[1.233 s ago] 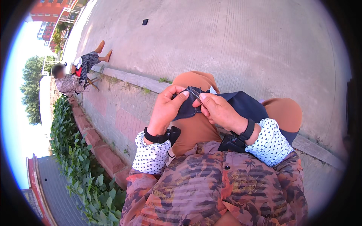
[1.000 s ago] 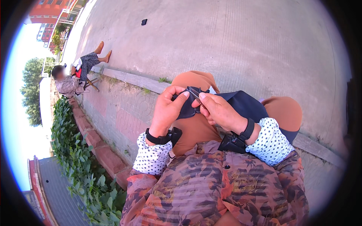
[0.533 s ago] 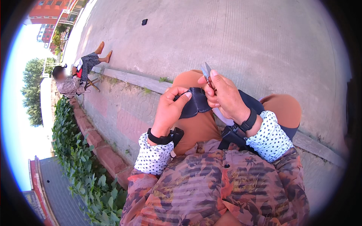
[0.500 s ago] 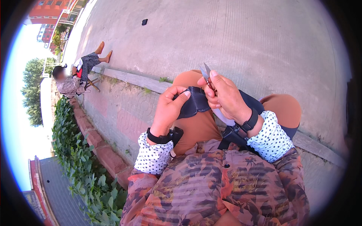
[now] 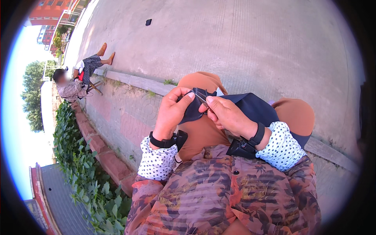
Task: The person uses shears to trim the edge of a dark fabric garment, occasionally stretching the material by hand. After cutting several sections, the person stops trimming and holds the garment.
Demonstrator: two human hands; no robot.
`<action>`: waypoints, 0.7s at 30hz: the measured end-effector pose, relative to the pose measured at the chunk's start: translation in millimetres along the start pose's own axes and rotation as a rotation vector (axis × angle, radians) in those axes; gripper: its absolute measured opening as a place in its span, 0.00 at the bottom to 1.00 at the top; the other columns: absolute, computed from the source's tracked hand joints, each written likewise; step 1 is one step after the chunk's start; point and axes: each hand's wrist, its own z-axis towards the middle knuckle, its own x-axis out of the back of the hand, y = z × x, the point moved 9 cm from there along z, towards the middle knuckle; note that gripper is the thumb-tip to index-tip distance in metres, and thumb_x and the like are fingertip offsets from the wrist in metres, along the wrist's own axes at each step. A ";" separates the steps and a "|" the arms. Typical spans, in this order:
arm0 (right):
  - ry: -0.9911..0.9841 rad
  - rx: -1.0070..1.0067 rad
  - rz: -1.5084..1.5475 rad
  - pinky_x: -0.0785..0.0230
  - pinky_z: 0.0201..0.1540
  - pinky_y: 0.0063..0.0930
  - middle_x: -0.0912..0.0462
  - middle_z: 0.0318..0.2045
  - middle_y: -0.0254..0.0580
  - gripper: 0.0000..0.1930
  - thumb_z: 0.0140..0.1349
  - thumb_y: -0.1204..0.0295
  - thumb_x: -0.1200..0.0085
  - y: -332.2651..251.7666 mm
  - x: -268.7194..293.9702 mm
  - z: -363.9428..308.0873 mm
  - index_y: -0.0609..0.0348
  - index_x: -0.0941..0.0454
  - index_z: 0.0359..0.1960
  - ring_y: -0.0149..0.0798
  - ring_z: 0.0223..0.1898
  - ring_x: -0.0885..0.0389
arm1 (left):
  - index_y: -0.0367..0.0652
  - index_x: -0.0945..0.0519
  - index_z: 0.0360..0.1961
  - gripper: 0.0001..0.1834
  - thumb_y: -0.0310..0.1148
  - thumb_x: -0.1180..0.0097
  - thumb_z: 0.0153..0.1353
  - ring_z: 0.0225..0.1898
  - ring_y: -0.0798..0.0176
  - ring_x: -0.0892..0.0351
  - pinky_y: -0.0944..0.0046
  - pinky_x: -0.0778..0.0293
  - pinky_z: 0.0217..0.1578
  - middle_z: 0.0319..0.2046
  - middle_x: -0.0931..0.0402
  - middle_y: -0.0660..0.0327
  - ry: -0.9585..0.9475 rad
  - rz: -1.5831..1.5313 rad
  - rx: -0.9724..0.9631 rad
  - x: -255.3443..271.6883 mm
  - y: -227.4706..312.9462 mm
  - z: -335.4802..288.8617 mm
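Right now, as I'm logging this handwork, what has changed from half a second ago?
The right hand has moved the scissors leftward and down to the dark cloth. Neither hand let go: the left hand still pinches the cloth. The seated person stays put.

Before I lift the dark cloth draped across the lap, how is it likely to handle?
Probably floppy: the dark cloth drapes and creases over the brown trousers. It seems likelier to bunch than roll, since it lies as a broad sheet. I'd guess light, as it looks thin, though its weight can't be seen.
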 end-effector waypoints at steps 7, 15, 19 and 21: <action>0.022 -0.007 -0.010 0.47 0.21 0.16 0.36 0.23 0.24 0.23 0.78 0.52 0.65 3.2 -0.3 0.2 0.60 0.25 0.44 0.20 0.20 0.45 | 0.39 0.19 0.40 0.05 0.29 0.42 0.67 0.32 0.77 0.25 0.74 0.28 0.34 0.31 0.21 0.68 0.012 0.014 -0.030 -0.7 1.9 -1.5; 0.037 0.015 -0.009 0.47 0.20 0.15 0.36 0.23 0.24 0.23 0.78 0.52 0.65 4.2 0.8 -0.4 0.60 0.26 0.44 0.19 0.21 0.44 | 0.39 0.19 0.39 0.04 0.28 0.42 0.67 0.32 0.77 0.25 0.74 0.27 0.34 0.31 0.20 0.68 0.020 -0.006 -0.025 -3.6 3.7 -2.6; 0.034 0.030 -0.018 0.46 0.20 0.15 0.36 0.23 0.24 0.23 0.78 0.52 0.64 3.0 1.8 0.3 0.60 0.26 0.44 0.19 0.21 0.44 | 0.39 0.19 0.38 0.04 0.28 0.42 0.67 0.32 0.77 0.24 0.74 0.27 0.34 0.31 0.20 0.68 0.026 0.001 -0.039 -3.1 4.1 -2.6; 0.033 0.021 -0.021 0.46 0.20 0.15 0.36 0.23 0.24 0.23 0.78 0.52 0.64 3.0 0.8 -0.6 0.60 0.26 0.44 0.19 0.21 0.44 | 0.39 0.19 0.38 0.04 0.28 0.42 0.67 0.32 0.77 0.24 0.74 0.27 0.34 0.31 0.20 0.68 0.029 0.007 -0.045 -2.8 4.3 -2.5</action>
